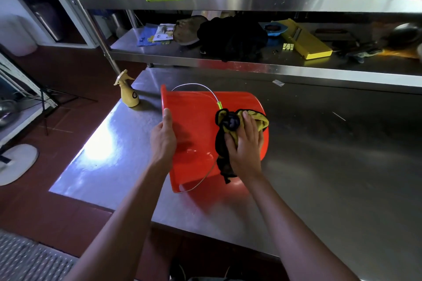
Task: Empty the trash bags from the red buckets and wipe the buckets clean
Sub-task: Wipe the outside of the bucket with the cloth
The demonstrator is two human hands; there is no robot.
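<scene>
Now lying on its side near the left edge of the steel desk (pixel 319 166): red bucket (pixel 196 134), mouth turned toward that left edge, base toward the right, wire handle (pixel 201 89) arching over the wall. Gripping the bucket's rim with the left hand (pixel 163 137), thumb over the lip, fingers curled out of sight behind it. Pressing a yellow and black cloth (pixel 230 130) flat against the bucket's outer wall near the base with the right hand (pixel 245 143), fingers spread and straight on the cloth. Standing at the desk's far left corner, just beyond the bucket: yellow spray bottle (pixel 129 93).
</scene>
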